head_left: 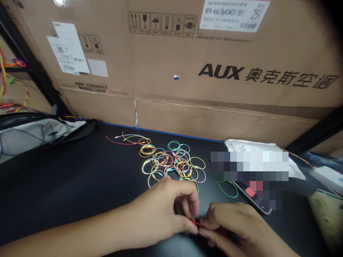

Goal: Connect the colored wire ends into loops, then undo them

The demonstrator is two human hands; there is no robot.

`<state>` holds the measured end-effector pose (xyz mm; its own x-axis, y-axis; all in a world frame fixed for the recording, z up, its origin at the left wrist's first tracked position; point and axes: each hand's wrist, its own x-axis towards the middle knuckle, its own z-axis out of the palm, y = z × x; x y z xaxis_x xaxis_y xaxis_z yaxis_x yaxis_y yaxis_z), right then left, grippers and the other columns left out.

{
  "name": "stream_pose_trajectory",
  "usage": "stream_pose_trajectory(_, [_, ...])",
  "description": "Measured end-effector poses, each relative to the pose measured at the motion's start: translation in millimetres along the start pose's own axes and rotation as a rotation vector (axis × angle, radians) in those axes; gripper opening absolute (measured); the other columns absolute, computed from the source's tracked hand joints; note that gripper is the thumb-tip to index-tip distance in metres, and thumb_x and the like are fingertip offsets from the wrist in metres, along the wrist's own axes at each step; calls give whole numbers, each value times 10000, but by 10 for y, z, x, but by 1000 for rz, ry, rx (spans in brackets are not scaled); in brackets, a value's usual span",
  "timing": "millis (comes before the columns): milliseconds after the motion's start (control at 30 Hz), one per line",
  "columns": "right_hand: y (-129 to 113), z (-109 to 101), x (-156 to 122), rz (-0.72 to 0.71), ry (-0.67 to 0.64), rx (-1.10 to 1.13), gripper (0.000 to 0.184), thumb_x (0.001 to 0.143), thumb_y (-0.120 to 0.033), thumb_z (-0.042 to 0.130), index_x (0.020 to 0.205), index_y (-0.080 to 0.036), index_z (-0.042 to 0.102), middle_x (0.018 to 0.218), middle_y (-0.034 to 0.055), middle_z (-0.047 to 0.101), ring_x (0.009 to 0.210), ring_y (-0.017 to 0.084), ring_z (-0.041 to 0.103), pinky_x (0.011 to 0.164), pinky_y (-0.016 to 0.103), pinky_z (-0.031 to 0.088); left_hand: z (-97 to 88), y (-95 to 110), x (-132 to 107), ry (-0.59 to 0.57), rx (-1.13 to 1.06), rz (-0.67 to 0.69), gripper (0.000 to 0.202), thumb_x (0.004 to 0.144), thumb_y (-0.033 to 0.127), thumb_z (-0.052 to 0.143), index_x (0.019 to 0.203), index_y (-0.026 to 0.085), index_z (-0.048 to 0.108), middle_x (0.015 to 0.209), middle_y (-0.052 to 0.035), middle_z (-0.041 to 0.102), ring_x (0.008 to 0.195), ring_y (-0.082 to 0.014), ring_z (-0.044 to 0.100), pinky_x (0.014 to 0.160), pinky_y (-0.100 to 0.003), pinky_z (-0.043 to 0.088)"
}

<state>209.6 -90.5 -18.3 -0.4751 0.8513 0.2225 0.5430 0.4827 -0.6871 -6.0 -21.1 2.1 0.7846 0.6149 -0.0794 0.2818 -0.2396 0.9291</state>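
My left hand [160, 214] and my right hand [230, 228] meet at the front of the black table, their fingertips pinching a short red wire [197, 223]. Most of that wire is hidden by my fingers. Just beyond my hands lies a tangle-free heap of thin wire loops [171, 164] in yellow, pink, teal, orange and green. Each loop has small joints along it. A single green loop [229, 191] lies apart, nearer my right hand. Several loose, unclosed wires [127, 139] stretch at the heap's far left.
A black table [80, 167] meets a large cardboard AUX box [214, 71] along its far edge. A phone [252, 197] lies to the right, partly blurred out, with white plastic [249, 145] behind it. A grey-and-black bag [34, 135] sits at the left.
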Motion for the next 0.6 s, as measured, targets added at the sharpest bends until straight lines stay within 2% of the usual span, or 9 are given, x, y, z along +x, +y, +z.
stream_pose_trajectory(67, [0,8,18,276,7,260,305,973,-450,670,782,-214,637,673,16,729,589,164,731,559,225,562,6,-52,-11,141,218,245,156,845,49,728,833,173,633,799,28,673,732,-111,608,686,-218,458])
stream_pose_trajectory(133, [-11,12,51,503,20,539,380,871,-540,757,756,-210,606,653,14,729,555,181,750,516,233,589,21,-85,-31,210,434,501,124,950,67,600,883,159,649,879,-24,701,780,-137,612,719,-255,467])
stream_pose_trajectory(200, [-24,9,77,574,36,660,435,793,-581,809,729,-201,608,625,18,726,525,185,746,489,234,591,39,-86,-47,233,484,621,143,979,69,551,924,150,656,892,-44,707,766,-141,608,706,-260,471])
stream_pose_trajectory(267, [-33,-2,82,535,56,597,396,827,-546,794,726,-193,644,611,24,734,539,175,742,513,225,588,49,-55,-52,233,340,532,111,933,58,637,922,167,660,855,-10,709,749,-121,625,708,-231,477])
stream_pose_trajectory(333, [-34,-19,66,411,75,419,322,919,-462,727,737,-201,678,627,20,744,574,158,732,555,214,572,38,-7,-41,199,96,307,182,866,20,704,909,190,656,848,25,718,774,-106,661,735,-206,494])
stream_pose_trajectory(433, [-9,-36,31,158,88,131,224,996,-299,650,788,-236,700,712,-9,751,654,138,715,622,205,533,-10,44,-5,91,-214,20,237,807,-5,722,825,184,580,846,24,732,840,-129,699,795,-243,532])
stream_pose_trajectory(533, [43,-10,0,41,88,22,146,999,-234,642,867,-269,694,793,-29,755,702,137,720,649,202,528,-53,24,23,23,-296,-52,389,752,-2,740,721,196,407,736,38,669,806,-152,699,761,-264,535])
stream_pose_trajectory(600, [73,31,-19,56,85,34,151,1006,-255,630,869,-278,689,742,-41,750,655,132,724,615,189,534,-56,-34,30,45,-94,36,426,735,-40,691,689,200,341,691,60,569,749,-130,648,683,-227,475])
